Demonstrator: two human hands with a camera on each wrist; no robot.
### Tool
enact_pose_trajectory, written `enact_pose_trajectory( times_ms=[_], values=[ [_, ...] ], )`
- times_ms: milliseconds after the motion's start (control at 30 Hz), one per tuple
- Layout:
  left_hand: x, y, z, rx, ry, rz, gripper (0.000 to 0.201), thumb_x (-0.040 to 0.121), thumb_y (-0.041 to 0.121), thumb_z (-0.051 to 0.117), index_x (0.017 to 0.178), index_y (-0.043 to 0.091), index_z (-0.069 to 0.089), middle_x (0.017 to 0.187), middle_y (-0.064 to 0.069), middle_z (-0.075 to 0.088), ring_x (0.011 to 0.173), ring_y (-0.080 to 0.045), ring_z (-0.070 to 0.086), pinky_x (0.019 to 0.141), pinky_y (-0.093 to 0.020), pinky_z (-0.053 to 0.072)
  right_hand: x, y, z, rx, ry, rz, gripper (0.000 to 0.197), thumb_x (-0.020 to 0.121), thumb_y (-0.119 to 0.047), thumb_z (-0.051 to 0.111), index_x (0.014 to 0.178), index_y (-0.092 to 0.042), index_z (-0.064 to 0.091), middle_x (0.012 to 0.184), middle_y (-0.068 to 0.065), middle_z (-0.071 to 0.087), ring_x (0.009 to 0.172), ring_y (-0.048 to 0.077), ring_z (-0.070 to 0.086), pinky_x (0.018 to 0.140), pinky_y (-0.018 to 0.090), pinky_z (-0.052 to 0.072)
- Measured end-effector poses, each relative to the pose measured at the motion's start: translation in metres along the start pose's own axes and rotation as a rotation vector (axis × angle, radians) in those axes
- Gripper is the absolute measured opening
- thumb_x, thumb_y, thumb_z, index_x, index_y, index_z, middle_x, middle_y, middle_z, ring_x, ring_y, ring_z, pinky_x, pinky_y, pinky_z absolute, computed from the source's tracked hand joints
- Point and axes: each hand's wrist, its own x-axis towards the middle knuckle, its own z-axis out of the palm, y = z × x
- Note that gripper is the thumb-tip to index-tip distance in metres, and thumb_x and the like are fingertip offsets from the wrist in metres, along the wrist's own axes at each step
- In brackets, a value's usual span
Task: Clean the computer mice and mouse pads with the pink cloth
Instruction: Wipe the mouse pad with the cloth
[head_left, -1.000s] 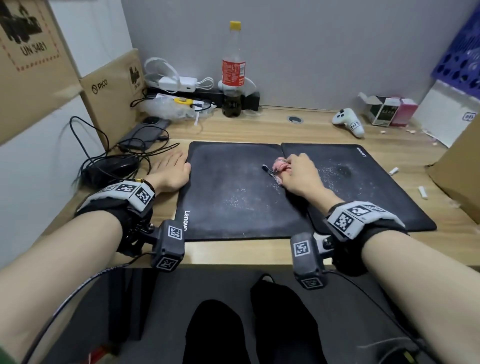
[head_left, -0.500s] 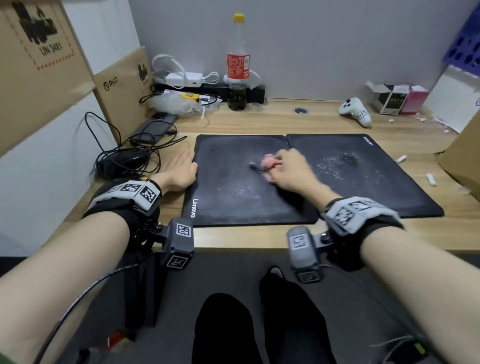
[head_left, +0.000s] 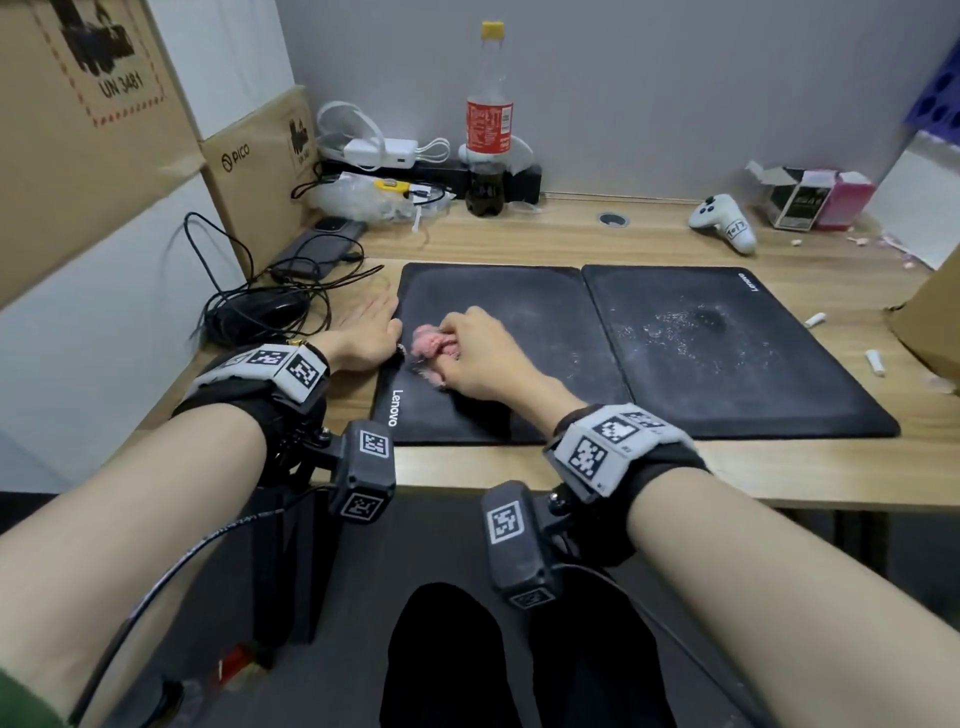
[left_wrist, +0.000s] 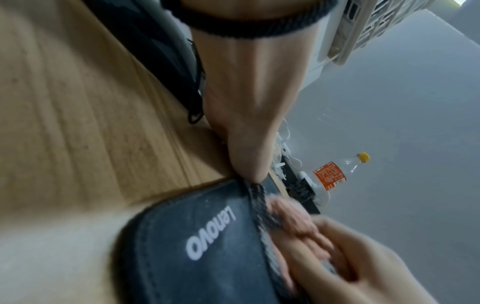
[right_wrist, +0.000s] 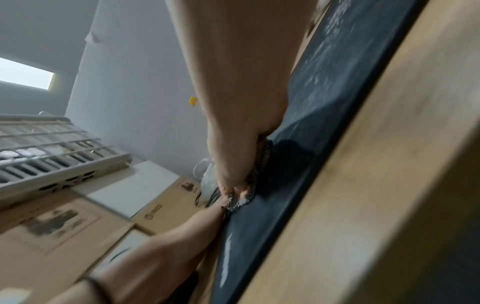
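The right hand (head_left: 480, 356) is holding the fuzzy pink cloth (head_left: 428, 347) bunched in a curled grip, pressing it onto the left mouse pad (head_left: 519, 332) near its left edge. The left hand (head_left: 363, 332) is lying flat, fingers straight, on the wooden worktop (head_left: 519, 236), touching that same edge. Both pads are black fabric, butting together; the right mouse pad (head_left: 727, 353) is showing white specks. A black mouse (head_left: 265, 314) is sitting in tangled cables by the worktop's left edge.
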Motion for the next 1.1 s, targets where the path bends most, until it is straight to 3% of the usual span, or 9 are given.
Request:
enact_pose_trajectory(
  times_ms=[100,267,367,433,533,667,800,933,1100],
  values=[
    [-0.002,-0.002,-0.001,-0.004,-0.007,-0.007,0.061,0.090,0.030,0.022,0.147,0.006,0.024,0.156,-0.015,0.020,0.144,-0.029,0.018,0.117,-0.044,0.017,-0.005,0.048,-0.028,-0.048,0.095,0.140,0.025,0.079,-0.022,0.063,0.099,-0.008,0.065,0.107,0.020,0.061,0.103,0.038,0.058,0.086,0.036,0.047],
    [-0.003,0.002,0.000,-0.006,-0.005,-0.045,0.053,0.098,0.021,0.026,0.148,0.005,0.023,0.158,-0.014,0.015,0.146,-0.028,0.014,0.119,-0.040,0.014,-0.028,0.086,-0.056,-0.095,0.191,0.347,0.029,0.084,-0.020,0.060,0.109,-0.004,0.060,0.114,0.020,0.056,0.109,0.038,0.054,0.088,0.035,0.043],
    [-0.002,0.000,-0.003,-0.015,-0.050,-0.053,0.052,0.097,0.018,0.028,0.146,0.002,0.026,0.156,-0.017,0.021,0.145,-0.029,0.017,0.118,-0.040,0.015,-0.021,0.045,-0.027,-0.086,0.192,0.236,0.025,0.081,-0.023,0.061,0.099,-0.006,0.061,0.109,0.017,0.059,0.107,0.037,0.055,0.084,0.034,0.044],
    [-0.008,0.004,-0.009,-0.035,-0.089,-0.083,0.045,0.095,0.012,0.032,0.138,-0.002,0.035,0.146,-0.020,0.035,0.135,-0.033,0.033,0.113,-0.042,0.025,-0.017,0.011,-0.004,-0.060,0.113,0.091,0.018,0.082,-0.022,0.061,0.092,-0.008,0.060,0.104,0.013,0.061,0.105,0.033,0.054,0.076,0.031,0.040],
    [-0.012,0.006,-0.011,-0.056,-0.106,-0.081,0.034,0.093,0.006,0.036,0.123,-0.004,0.046,0.127,-0.023,0.051,0.117,-0.035,0.048,0.104,-0.043,0.037,-0.019,-0.006,0.004,0.012,-0.018,-0.007,0.026,0.086,-0.023,0.060,0.107,-0.007,0.059,0.105,0.010,0.051,0.100,0.030,0.054,0.076,0.029,0.038],
    [-0.018,0.008,-0.015,-0.023,-0.128,-0.104,0.047,0.085,0.020,0.037,0.126,-0.001,0.046,0.130,-0.020,0.050,0.119,-0.034,0.048,0.104,-0.044,0.038,-0.035,0.030,-0.023,-0.036,-0.044,0.023,0.018,0.082,-0.028,0.065,0.097,-0.018,0.062,0.101,0.008,0.054,0.098,0.032,0.059,0.084,0.037,0.049],
    [-0.002,-0.003,-0.007,-0.026,-0.126,-0.101,0.064,0.066,0.028,0.030,0.119,-0.002,0.052,0.124,-0.020,0.054,0.115,-0.034,0.051,0.100,-0.044,0.042,-0.052,0.076,-0.049,-0.074,0.076,0.195,0.018,0.083,-0.027,0.066,0.098,-0.016,0.063,0.100,0.010,0.055,0.101,0.033,0.058,0.076,0.029,0.040],
    [-0.038,0.017,-0.019,-0.043,-0.124,-0.067,0.044,0.089,0.014,0.038,0.129,-0.001,0.047,0.135,-0.018,0.049,0.125,-0.031,0.045,0.108,-0.040,0.035,-0.050,0.067,-0.044,-0.123,0.180,0.272,0.026,0.085,-0.021,0.062,0.106,-0.007,0.061,0.109,0.016,0.054,0.105,0.037,0.055,0.080,0.033,0.040],
    [-0.064,0.023,-0.030,-0.095,-0.239,-0.008,0.050,0.097,0.009,0.038,0.146,0.008,0.030,0.150,-0.010,0.036,0.136,-0.025,0.035,0.115,-0.039,0.026,-0.037,-0.018,0.008,0.012,0.040,-0.004,0.019,0.082,-0.022,0.062,0.098,-0.012,0.062,0.098,0.009,0.050,0.097,0.034,0.056,0.082,0.038,0.047]
  ],
)
